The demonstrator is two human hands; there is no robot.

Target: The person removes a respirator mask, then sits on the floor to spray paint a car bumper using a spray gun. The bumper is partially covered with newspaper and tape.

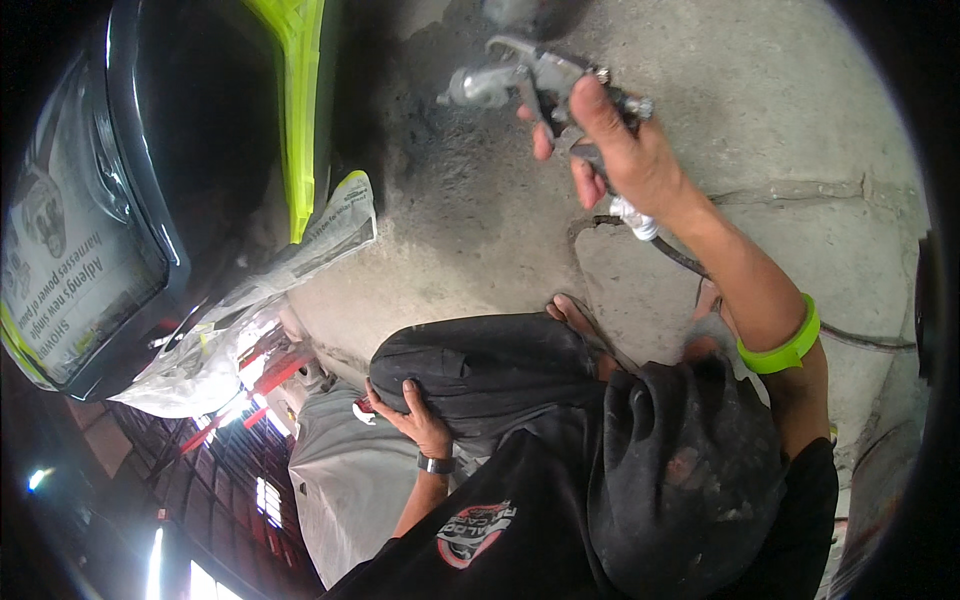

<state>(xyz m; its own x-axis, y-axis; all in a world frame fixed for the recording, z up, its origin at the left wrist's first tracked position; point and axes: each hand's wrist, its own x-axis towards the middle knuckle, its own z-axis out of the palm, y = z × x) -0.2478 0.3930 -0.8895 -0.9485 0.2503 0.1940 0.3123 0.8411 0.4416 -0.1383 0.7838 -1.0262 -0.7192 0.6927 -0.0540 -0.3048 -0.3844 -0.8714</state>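
My right hand (pixel 630 150) is wrapped around the handle of a metal spray gun (pixel 545 75), with the thumb along its back. The gun's nozzle faces left, toward a glossy dark car body panel (pixel 225 130), and stays apart from it. A blurred dark cup-like part (pixel 530 14) shows above the gun at the frame's top edge. From the fitting below my grip, a black air hose (pixel 682 260) runs off right. My left hand (pixel 422 425) lies on my bent knee in black trousers (pixel 480 365), fingers spread, holding nothing.
Bright green masking tape (pixel 299 150) runs down the panel. Newspaper sheets (pixel 345 215) cover the window and hang from the lower edge. Cracked concrete floor (pixel 480 240) with dark stains lies below. A grey covered shape (pixel 335 480) stands behind my left arm.
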